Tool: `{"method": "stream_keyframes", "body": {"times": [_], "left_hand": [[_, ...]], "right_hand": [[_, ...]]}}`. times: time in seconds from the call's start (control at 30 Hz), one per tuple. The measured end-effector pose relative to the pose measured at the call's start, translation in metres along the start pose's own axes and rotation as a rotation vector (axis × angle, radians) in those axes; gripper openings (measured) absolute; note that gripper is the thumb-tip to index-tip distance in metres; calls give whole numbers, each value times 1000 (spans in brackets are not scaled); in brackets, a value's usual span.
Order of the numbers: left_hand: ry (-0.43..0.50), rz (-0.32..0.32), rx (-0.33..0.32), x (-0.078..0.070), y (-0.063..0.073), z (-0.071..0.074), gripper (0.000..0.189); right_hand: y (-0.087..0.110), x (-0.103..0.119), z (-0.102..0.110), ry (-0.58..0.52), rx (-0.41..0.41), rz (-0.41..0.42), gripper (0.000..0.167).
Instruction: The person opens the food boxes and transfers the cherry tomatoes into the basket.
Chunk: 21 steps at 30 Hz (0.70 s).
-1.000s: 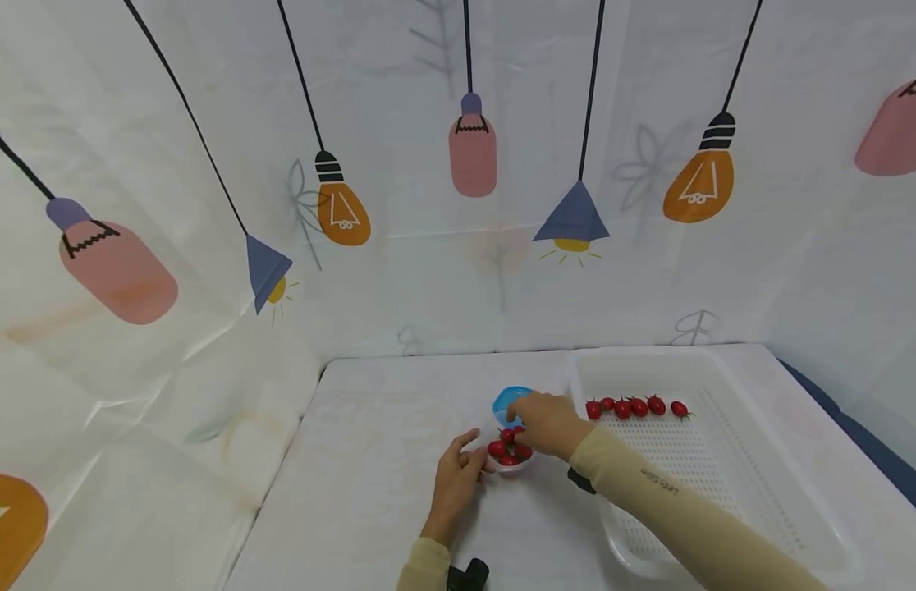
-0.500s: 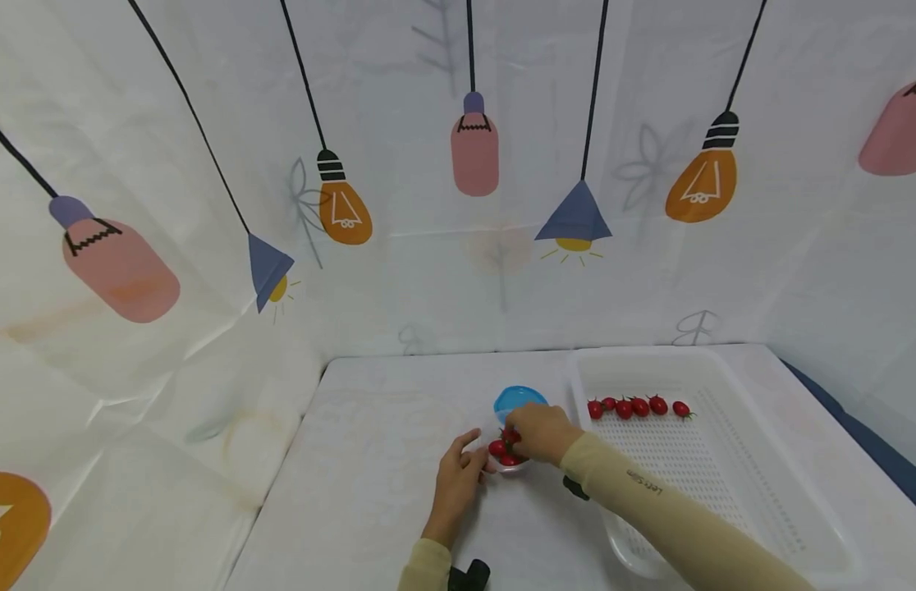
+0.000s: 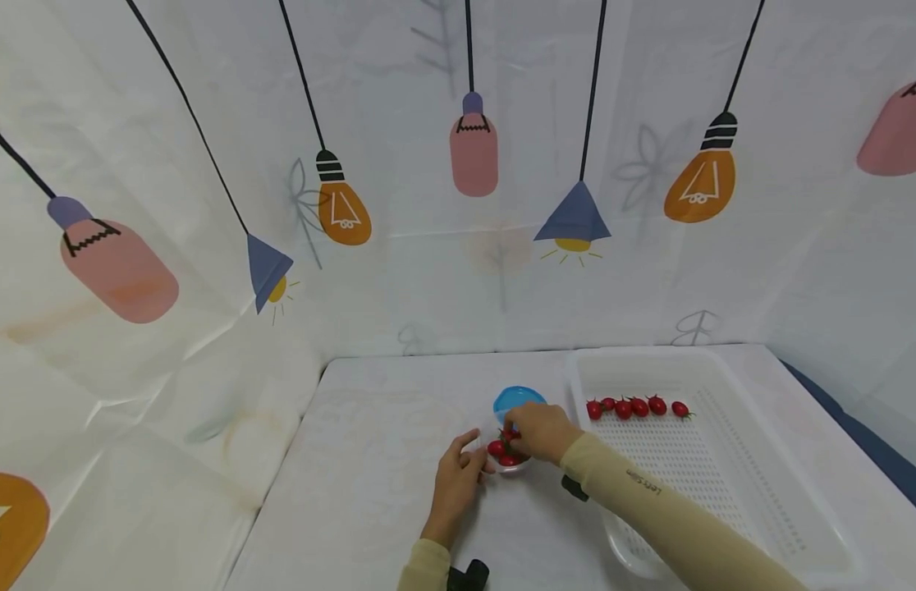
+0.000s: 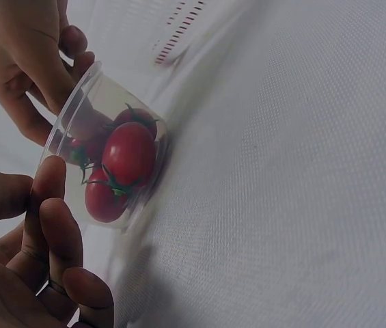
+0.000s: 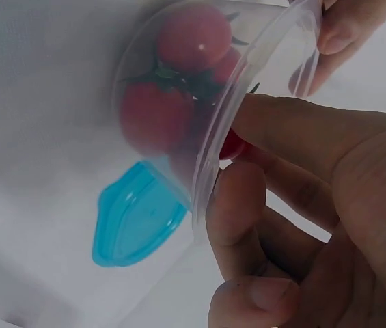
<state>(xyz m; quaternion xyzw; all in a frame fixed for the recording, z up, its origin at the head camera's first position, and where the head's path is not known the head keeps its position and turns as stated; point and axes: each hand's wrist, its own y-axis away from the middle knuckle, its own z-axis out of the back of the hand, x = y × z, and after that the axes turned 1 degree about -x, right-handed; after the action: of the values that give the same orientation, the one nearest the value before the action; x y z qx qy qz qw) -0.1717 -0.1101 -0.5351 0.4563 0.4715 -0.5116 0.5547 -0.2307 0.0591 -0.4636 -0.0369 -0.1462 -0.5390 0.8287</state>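
Observation:
A small clear plastic cup (image 4: 132,96) holding several red cherry tomatoes (image 4: 130,154) stands on the white-covered table. My left hand (image 3: 455,483) is at its near left side, pinching the rim between thumb and finger. My right hand (image 3: 544,433) reaches over the cup from the right, fingers curled down inside the rim. Between those fingers shows part of a red cherry tomato (image 5: 233,145), mostly hidden by them. Just behind the cup lies a blue lid (image 5: 138,215), partly covered by the right hand in the head view.
A large white perforated tray (image 3: 712,460) stands to the right, with a row of cherry tomatoes (image 3: 638,407) along its far part. My right forearm crosses over the tray. A patterned white curtain (image 3: 428,271) hangs behind and left of the table (image 3: 369,460).
My right hand has come down and slightly nearer, its fingers now inside the cup and covering more of the tomatoes. The left hand has stayed at the cup.

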Motion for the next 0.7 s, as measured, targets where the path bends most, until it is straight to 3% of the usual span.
{"method": "stream_keyframes", "body": {"times": [0.13,0.47,0.7], "left_hand": [[-4,-5,3,6,-2,1,44],[-1,-12,13,2,-1,1,45],[-12,1,14,4,-2,0,43]], "right_hand": [[1,-2,3,-32,-18,2,13],[9,-3,22,-163,-97,31,12],[21,-1,37,-168,-153,49,12]]}}
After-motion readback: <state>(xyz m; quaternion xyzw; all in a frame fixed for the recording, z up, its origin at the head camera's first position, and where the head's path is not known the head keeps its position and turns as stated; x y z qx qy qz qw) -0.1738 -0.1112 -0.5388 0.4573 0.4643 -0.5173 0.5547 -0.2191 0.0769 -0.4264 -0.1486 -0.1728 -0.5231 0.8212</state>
